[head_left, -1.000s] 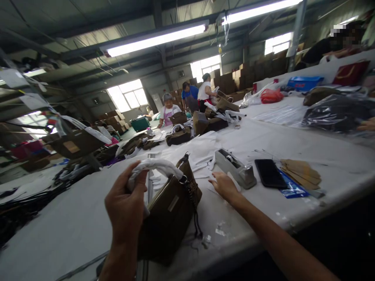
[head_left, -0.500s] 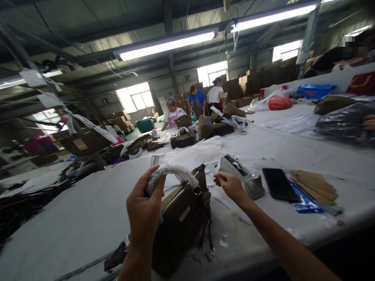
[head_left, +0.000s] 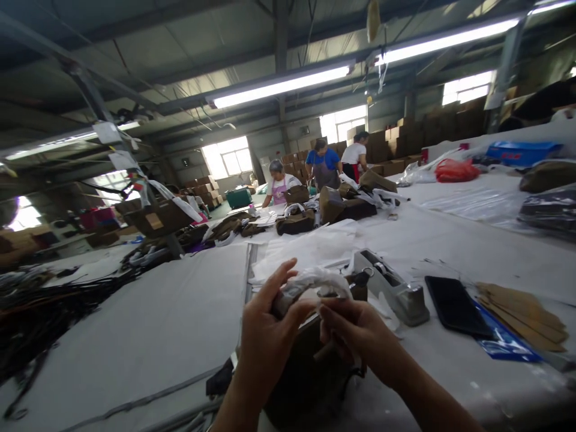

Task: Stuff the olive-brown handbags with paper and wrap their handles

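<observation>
Right hand has moved from beside the tape dispenser to the wrapped handle, fingertips pressed together, contents unclear. Left hand pinches that handle; bag lower centre.

The head camera is looking from the wearer's head above the near side of the white table, facing forward and down across it at a slant. It is viewing the left hand and right hand closely over the table, while catching windows far beyond it.
</observation>
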A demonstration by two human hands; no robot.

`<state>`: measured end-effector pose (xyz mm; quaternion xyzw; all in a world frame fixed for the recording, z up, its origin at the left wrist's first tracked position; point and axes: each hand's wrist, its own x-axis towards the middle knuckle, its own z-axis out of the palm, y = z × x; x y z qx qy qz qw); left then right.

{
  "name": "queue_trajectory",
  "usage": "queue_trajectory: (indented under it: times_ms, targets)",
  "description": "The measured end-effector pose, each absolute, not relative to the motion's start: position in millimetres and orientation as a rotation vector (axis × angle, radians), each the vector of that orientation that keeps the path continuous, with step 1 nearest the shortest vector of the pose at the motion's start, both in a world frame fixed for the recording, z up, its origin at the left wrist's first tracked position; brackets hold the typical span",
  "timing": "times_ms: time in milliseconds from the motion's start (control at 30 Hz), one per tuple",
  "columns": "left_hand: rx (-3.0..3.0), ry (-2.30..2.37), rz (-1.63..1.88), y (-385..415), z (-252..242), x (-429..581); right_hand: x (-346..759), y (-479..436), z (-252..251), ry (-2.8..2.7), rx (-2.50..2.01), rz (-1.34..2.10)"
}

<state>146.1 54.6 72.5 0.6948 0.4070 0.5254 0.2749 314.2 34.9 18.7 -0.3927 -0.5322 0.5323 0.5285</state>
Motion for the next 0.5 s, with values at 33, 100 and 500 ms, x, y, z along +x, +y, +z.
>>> queue_trajectory:
  times_ms: [33,100,500]
  targets:
    - [1.801,1.048,1.381,53,73,145,309,37,24,-1.277,-0.912,1.245]
    - [1.577,0.970,1.357,52,72,142,302,39,33,-1.289,-0.864,1.216]
    - [1.733,1.017,1.402,66,94,132,304,1,49,-1.355,-1.126,0.729]
